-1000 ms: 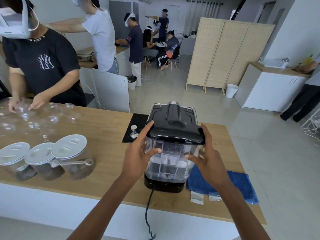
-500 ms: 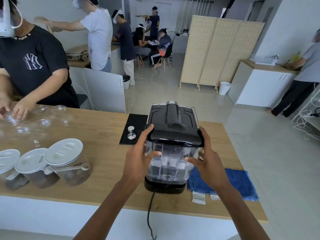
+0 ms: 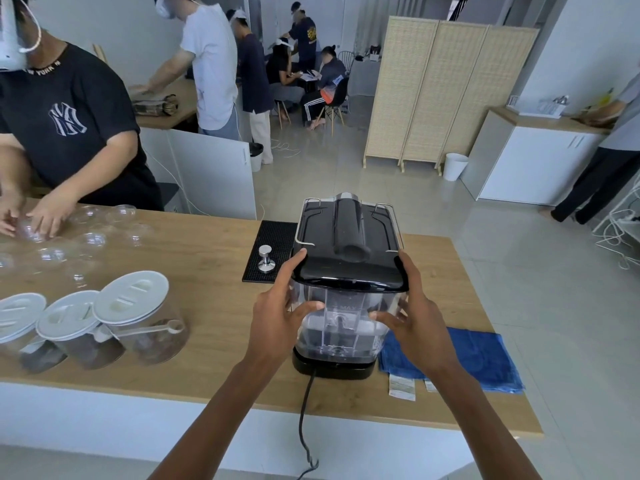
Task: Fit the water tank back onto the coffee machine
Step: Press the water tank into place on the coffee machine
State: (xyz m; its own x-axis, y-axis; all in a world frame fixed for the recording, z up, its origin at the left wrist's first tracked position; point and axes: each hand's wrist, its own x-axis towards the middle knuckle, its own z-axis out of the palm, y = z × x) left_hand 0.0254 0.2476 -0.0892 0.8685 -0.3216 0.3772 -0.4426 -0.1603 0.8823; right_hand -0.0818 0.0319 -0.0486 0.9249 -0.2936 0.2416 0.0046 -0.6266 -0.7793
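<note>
A black coffee machine stands on the wooden counter with its back towards me. The clear water tank with a black lid sits upright at the machine's rear, above the black base. My left hand grips the tank's left side, thumb on its front wall and fingers at the lid's corner. On the tank's right side lies my right hand, fingers spread across the clear wall.
A black mat with a metal tamper lies left of the machine. Three white-lidded jars stand at the near left. A blue cloth lies to the right. The machine's power cord hangs over the near edge. Another person handles clear cups at the far left.
My hands have stayed on the tank's sides and the tank sits slightly lower on the base. My head has shifted, so the view has moved a little.
</note>
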